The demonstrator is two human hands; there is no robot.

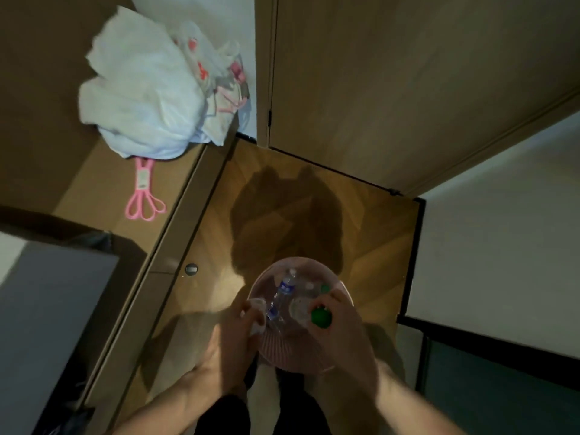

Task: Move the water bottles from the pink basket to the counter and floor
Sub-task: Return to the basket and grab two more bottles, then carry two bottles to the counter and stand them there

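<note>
White plastic bags (147,89) on counter (103,189)

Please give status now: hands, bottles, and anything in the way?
Both hands in pink basket: left hand grips white-capped bottle, right hand grips green-capped bottle. More bottles inside. White bags on counter.
</note>
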